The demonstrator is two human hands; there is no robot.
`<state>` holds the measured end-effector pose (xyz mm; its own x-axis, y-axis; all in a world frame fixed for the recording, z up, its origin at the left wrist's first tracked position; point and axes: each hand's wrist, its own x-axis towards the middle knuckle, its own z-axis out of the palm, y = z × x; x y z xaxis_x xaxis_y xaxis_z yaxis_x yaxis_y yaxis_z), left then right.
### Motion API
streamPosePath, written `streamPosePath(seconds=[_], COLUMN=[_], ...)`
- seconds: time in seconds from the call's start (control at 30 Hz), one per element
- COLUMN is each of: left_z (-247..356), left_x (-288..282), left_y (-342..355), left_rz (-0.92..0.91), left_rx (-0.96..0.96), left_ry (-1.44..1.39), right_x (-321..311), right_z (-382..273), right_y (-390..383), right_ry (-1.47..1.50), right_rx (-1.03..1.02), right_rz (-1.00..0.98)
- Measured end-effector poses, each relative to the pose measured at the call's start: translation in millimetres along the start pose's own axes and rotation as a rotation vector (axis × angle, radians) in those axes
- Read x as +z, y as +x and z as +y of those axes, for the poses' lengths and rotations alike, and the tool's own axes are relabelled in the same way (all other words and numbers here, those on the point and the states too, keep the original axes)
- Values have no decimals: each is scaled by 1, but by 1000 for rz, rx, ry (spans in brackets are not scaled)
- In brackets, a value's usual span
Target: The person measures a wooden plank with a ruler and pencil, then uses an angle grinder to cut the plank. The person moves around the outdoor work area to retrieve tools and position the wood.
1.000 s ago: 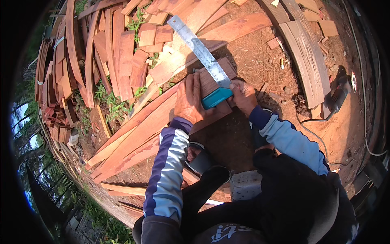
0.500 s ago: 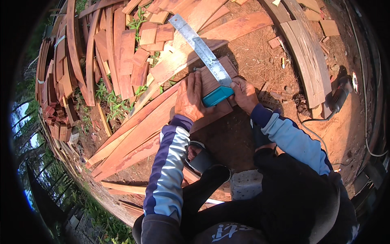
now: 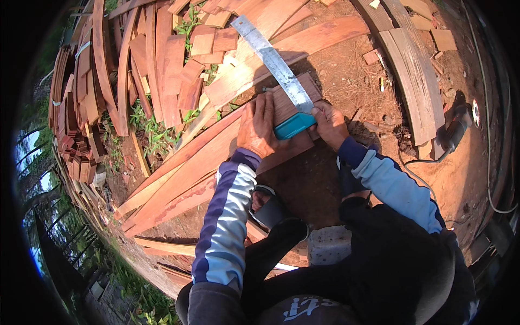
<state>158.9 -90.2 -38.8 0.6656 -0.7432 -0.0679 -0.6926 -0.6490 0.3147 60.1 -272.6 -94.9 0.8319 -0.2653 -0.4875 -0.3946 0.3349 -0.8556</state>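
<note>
Pinching the try square (image 3: pixel 281 73) near the corner where blade meets handle, the right hand (image 3: pixel 329 123) has thumb and fingers closed on it, right at the board's edge. A lovely contrast there: a flat steel blade, scuffed and blotchy, running away to the upper left, and a smooth, chunky teal handle (image 3: pixel 294 125) along the near side. The square lies across a short, brown, fine-grained board (image 3: pixel 283 103), out in front of the person. And on the other side, the left hand (image 3: pixel 258 124) rests along the board's left part, fingers straight and pressed side by side; I cannot tell whether its thumb grips underneath.

Below, long reddish planks (image 3: pixel 189 162) with smooth, streaky faces fan out to the lower left. Beyond the hands, thin rectangular offcuts (image 3: pixel 203 44) sit jumbled among green weeds (image 3: pixel 157 135). Over to the right, rougher, split-grained planks (image 3: pixel 414 81) lie together on reddish, crumbly soil (image 3: pixel 346 67), a dark corded power tool (image 3: pixel 453 131) just beside them. Down by the person's legs sits a pitted grey block (image 3: pixel 329 245), square-edged and coarse.
</note>
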Motion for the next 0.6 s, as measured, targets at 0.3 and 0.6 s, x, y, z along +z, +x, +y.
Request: streamPosePath(seconds=[0.3,0.6], left_z=[3,10], left_x=[-2,-3], left_y=[1,2], left_rz=[-21,-39], left_rx=[-48,-91], left_ry=[-128,-53], right_x=[0,3], right_z=[-3,1], right_y=[3,6], right_ry=[-53,-116], right_rx=[22,35], right_rz=[4,90])
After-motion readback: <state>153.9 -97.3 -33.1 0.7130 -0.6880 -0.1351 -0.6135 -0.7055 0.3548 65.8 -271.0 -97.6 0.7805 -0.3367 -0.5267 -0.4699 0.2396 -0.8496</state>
